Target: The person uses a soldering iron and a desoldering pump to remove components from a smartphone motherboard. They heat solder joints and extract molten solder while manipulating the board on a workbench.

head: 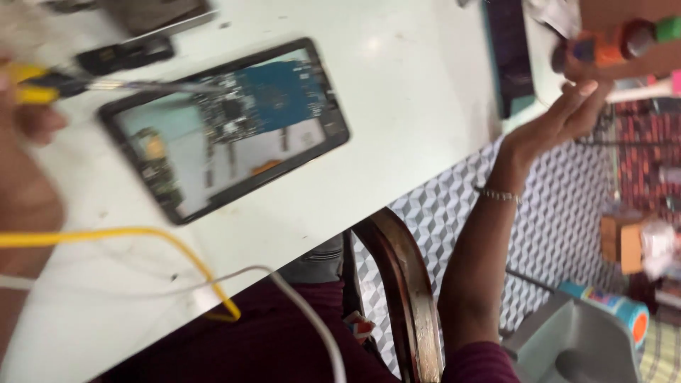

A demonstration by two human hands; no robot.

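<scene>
An opened dark-framed tablet [227, 124] lies face down on the white table [397, 106], its blue circuit board and small parts exposed. My left hand [28, 142], blurred at the left edge, grips a screwdriver [106, 85] with a yellow and black handle; its metal shaft reaches over the tablet's upper left corner. My right hand [560, 120] is stretched out past the table's right edge, palm up and fingers extended, holding nothing. Its fingertips are close to an orange and dark object [610, 42] on a ledge. A thin bracelet [499, 195] circles that wrist.
A yellow cable [142, 237] and a white cable [305, 312] trail over the table's near edge. A small dark part [124, 55] lies beyond the tablet. A wooden chair back [401, 284], patterned floor [560, 227], a grey bin [574, 347] and a blue-orange can [613, 308] are at right.
</scene>
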